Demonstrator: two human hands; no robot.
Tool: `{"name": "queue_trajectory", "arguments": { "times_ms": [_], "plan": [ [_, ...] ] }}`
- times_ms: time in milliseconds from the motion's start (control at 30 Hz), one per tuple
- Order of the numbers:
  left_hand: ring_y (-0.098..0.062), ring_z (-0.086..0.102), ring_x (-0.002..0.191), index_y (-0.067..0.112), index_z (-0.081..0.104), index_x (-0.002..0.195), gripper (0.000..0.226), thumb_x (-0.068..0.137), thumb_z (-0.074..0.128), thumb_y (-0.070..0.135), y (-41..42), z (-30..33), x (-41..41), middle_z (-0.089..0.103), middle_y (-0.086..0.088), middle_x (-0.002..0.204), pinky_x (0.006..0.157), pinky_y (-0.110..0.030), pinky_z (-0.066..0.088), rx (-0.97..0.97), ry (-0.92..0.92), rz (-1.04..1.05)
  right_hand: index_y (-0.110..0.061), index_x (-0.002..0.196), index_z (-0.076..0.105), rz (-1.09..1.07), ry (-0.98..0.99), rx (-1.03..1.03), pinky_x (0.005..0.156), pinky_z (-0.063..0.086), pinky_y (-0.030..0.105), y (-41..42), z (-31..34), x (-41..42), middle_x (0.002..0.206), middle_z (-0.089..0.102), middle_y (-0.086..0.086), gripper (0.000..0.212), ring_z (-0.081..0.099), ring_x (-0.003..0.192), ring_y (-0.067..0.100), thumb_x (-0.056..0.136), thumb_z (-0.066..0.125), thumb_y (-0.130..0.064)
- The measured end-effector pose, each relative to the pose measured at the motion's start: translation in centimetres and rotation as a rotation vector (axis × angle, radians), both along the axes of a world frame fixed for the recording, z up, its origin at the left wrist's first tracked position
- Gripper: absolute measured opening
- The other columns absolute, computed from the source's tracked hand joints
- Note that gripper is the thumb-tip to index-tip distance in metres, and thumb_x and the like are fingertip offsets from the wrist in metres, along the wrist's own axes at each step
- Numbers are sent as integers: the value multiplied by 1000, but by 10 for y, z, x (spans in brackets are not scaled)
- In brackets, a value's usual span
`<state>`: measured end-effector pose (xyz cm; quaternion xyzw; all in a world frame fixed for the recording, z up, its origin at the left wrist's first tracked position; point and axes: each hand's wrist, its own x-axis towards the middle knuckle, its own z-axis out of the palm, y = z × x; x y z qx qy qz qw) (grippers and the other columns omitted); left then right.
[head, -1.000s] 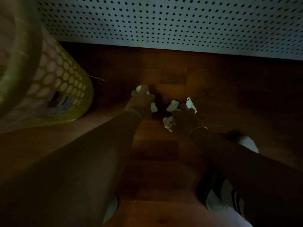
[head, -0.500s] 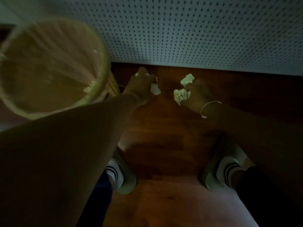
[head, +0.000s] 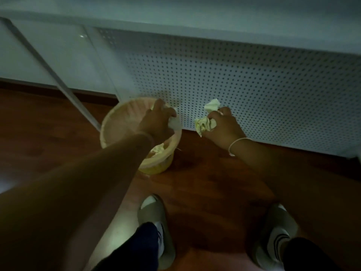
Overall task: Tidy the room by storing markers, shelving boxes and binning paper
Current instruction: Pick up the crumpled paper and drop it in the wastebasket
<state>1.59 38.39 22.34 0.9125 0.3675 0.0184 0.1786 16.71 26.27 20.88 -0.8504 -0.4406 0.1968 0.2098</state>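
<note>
Wooden floor (head: 205, 184) lies nearest us, our feet planted on it. Farther out, our left hand (head: 158, 122) hangs over the bin (head: 117, 122), fingers curled round a paper wad (head: 174, 122) above the rim at about 3 o'clock of the opening; more paper already lies inside. Our right hand (head: 224, 127) pinches two wads (head: 205, 124), well off the bin toward 3 o'clock, before the perforated panel (head: 254, 90). We judge the left can simply let go; the right must travel toward 9 o'clock first.
</note>
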Motion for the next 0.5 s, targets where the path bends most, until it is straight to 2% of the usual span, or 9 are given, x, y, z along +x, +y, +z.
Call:
{"name": "queue_trajectory", "arguments": {
  "times_ms": [133,300,367,500],
  "plan": [
    [-32,41,128,22,51,132,55,80,70,25,18,10,-39,28,-7,149,102,-37,38,74,74,55,-13,122,55,57,16,45,99,42,42,31,8,-38,137,33,12,51,45,118,34,78,70,-34],
    [-36,38,133,22,48,135,65,76,74,29,42,3,-75,18,-11,154,108,-45,37,15,83,110,-20,128,51,117,28,61,99,42,40,64,6,-77,140,31,8,59,44,121,29,75,73,-37],
    [-36,33,137,24,42,139,70,77,74,31,49,2,-85,10,-11,157,110,-47,36,-6,85,114,-25,129,48,147,28,58,96,44,38,72,8,-87,145,26,5,62,47,121,27,74,74,-38],
    [-34,25,143,27,37,143,72,81,72,30,62,5,-98,-2,-11,160,110,-43,34,-55,89,107,-32,132,45,175,40,30,95,43,35,80,15,-94,155,13,-1,64,46,126,24,74,73,-39]
  ]
}}
